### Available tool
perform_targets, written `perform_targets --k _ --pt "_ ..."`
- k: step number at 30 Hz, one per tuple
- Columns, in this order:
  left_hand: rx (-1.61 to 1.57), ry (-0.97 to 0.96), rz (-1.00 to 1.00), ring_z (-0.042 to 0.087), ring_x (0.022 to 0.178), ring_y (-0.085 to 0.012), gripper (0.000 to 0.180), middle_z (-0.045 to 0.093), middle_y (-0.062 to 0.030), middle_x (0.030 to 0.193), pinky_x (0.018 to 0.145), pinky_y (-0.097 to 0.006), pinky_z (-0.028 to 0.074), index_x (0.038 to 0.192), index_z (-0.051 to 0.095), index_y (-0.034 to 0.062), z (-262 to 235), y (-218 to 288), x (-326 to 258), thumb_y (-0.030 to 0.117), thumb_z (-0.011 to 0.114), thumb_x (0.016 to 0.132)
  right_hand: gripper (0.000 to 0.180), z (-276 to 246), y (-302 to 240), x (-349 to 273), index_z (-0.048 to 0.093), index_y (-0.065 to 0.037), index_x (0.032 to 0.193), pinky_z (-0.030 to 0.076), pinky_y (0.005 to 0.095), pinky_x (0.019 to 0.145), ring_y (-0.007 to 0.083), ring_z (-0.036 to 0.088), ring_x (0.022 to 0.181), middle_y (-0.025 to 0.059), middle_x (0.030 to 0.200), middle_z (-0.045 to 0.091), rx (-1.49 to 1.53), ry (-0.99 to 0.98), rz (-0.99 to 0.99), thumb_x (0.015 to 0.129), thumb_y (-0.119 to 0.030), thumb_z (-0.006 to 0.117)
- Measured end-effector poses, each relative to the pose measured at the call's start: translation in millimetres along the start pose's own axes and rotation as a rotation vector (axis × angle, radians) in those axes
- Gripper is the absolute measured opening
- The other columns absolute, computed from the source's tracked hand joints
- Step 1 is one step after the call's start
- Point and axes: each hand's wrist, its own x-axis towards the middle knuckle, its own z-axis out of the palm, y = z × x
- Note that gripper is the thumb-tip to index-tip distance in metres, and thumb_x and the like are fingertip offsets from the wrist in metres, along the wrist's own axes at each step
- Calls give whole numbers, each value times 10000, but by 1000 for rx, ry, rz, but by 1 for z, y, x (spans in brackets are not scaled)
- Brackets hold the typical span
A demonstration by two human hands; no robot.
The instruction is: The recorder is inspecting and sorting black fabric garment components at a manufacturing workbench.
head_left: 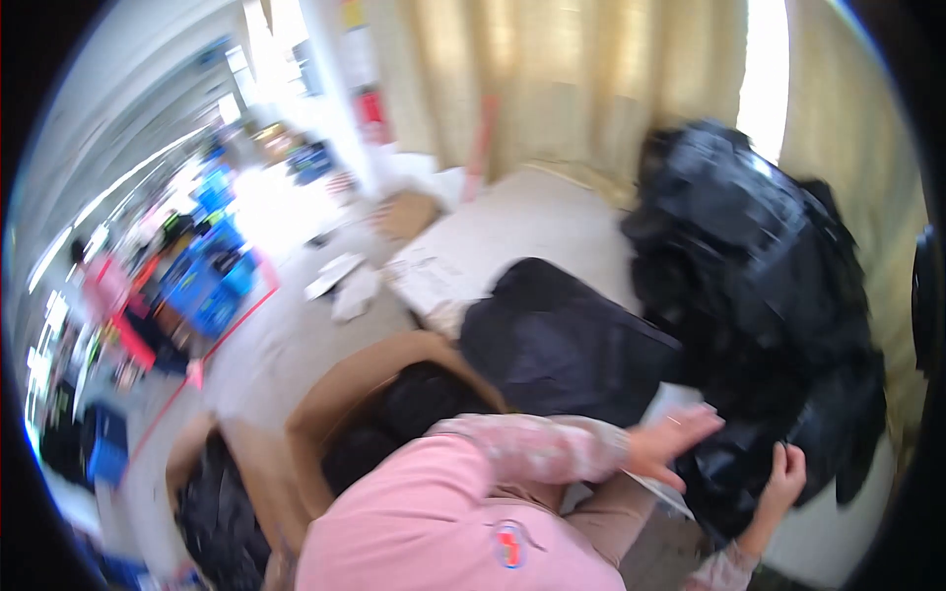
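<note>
My left hand point(675, 440) reaches to the right with its fingers stretched out and the thumb apart. It hovers by the near edge of a large heap of black pieces point(759, 286) that look like fabric or thin sheeting. Part of a white sheet point(676, 402) shows beside it. Closer to me, my right hand point(784, 480) is closed in a pinch on the edge of a black fabric piece point(734, 473) at the bottom of the heap. Left of the heap, a dark flat panel with rounded corners point(572, 340) lies on the pale table.
An open cardboard box point(325, 409) holding black items stands at the left of my body, with another box point(258, 473) of dark pieces beside it. Beige curtains point(562, 89) hang behind the table. Far left, a person point(123, 300) stands near blue crates point(207, 281).
</note>
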Motion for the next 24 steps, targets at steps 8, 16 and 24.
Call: perform_targets --k 8,16,24 --pt "-199 381 -6 363 1319 -384 862 326 -213 1449 1079 -430 321 1421 289 13 23 17 50 5 696 661 247 64 -55 -5 486 -59 822 339 232 593 102 384 658 5 721 421 38 -81 -254 955 -233 600" --pt "-616 762 -117 620 944 -246 336 633 -146 959 841 -337 471 1061 563 -23 6 19 67 -55 584 727 719 60 -85 -36 358 76 1381 389 411 1033 322 433 1266 253 1369 447 -123 -53 -455 857 -253 724" --pt "-676 788 -32 570 920 -184 375 575 -101 938 833 -309 439 1091 520 -5 -4 36 65 22 608 727 334 78 -75 -40 596 115 1144 501 338 853 242 644 947 200 1065 678 234 -90 -141 893 -99 653"
